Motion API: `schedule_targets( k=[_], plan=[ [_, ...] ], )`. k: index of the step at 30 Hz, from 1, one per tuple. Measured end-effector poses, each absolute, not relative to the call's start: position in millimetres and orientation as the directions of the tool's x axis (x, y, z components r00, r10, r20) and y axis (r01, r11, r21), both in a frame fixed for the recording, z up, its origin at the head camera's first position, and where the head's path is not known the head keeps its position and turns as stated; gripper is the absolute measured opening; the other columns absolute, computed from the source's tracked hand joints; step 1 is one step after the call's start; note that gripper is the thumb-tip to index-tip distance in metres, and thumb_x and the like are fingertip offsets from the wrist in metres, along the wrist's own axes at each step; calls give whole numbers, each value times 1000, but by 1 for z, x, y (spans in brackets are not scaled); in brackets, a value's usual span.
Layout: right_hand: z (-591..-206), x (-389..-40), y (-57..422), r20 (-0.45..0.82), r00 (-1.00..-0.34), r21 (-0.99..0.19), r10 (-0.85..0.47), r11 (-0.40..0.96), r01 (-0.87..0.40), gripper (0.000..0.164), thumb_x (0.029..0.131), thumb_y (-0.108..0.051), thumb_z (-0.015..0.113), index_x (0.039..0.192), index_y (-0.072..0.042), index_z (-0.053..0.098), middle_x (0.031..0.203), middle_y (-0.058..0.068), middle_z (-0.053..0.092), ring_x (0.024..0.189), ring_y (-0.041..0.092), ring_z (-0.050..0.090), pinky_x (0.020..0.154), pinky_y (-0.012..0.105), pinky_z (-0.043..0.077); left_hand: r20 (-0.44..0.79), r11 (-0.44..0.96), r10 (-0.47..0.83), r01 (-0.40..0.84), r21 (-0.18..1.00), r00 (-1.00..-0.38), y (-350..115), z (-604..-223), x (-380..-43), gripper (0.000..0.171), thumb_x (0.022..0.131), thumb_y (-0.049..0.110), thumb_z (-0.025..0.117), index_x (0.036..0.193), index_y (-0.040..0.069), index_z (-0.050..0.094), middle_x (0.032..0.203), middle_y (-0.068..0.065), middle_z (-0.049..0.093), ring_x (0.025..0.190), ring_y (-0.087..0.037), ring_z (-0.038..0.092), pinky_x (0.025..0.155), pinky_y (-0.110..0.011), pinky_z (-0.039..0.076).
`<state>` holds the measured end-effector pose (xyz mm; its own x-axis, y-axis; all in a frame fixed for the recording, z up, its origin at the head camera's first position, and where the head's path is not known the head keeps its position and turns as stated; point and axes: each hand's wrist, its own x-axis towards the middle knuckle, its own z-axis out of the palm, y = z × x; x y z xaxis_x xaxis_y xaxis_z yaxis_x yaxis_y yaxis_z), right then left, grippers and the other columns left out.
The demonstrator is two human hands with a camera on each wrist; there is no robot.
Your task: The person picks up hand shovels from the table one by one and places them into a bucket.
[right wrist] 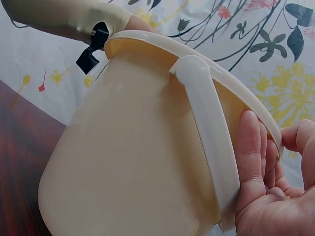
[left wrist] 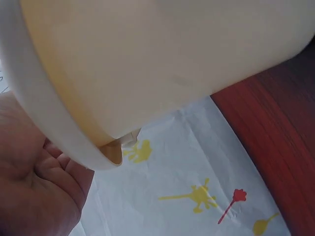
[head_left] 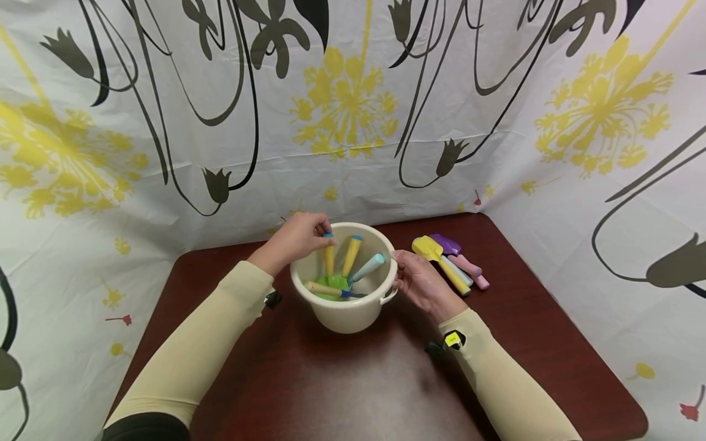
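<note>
A cream plastic bucket (head_left: 346,320) stands on the table with several small handled tools inside. Over its left rim reaches my left hand (head_left: 298,237), whose thumb and fingers pinch the blue top of a yellow-handled tool (head_left: 329,262); that tool's head is not clearly visible. Beside it lean a second yellow handle (head_left: 351,256) and a pale blue handle (head_left: 368,267). A tan-handled tool (head_left: 325,288) lies across green parts below. My right hand (head_left: 421,278) grips the bucket's right rim, thumb on top and fingers under the lip, next to the white bail handle (right wrist: 209,132).
Right of the bucket lie a yellow scoop (head_left: 428,247), a purple scoop (head_left: 445,244) and pink handles (head_left: 466,264) in a small pile. The dark red table (head_left: 265,373) meets a flower-patterned white sheet (head_left: 342,190) at its back and sides.
</note>
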<state>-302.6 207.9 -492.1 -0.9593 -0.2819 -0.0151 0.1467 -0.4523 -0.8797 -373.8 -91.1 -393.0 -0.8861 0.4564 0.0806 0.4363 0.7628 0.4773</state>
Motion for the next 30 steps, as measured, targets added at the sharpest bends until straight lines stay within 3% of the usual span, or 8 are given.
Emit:
schedule_targets(
  k=[14,21,30],
  plan=[
    [-493,-303,207,-14,-958,-881,-285,-449,147,35,119,-11,45,100,-11,74,80,1,64,70,11,62,59,18,57,148,778,506,524,348,-850,-90,-395,-378,13,105,24,81,110,13,84,108,-2,75,100,-21,72,88,-41,61],
    [-494,-303,208,-26,-961,-886,-275,-438,149,36,119,-12,45,100,-12,75,81,1,65,70,11,61,60,18,57,151,755,444,459,469,-883,-94,-395,-372,11,106,24,79,108,13,81,107,-3,76,99,-23,72,86,-43,62],
    [-494,-304,206,-21,-961,-884,-274,-444,146,33,118,-12,47,100,-11,75,81,2,66,70,11,63,59,18,57,263,672,263,372,641,-928,-121,-410,-358,13,107,23,75,112,11,76,114,-8,71,106,-29,71,93,-50,61]
  ],
)
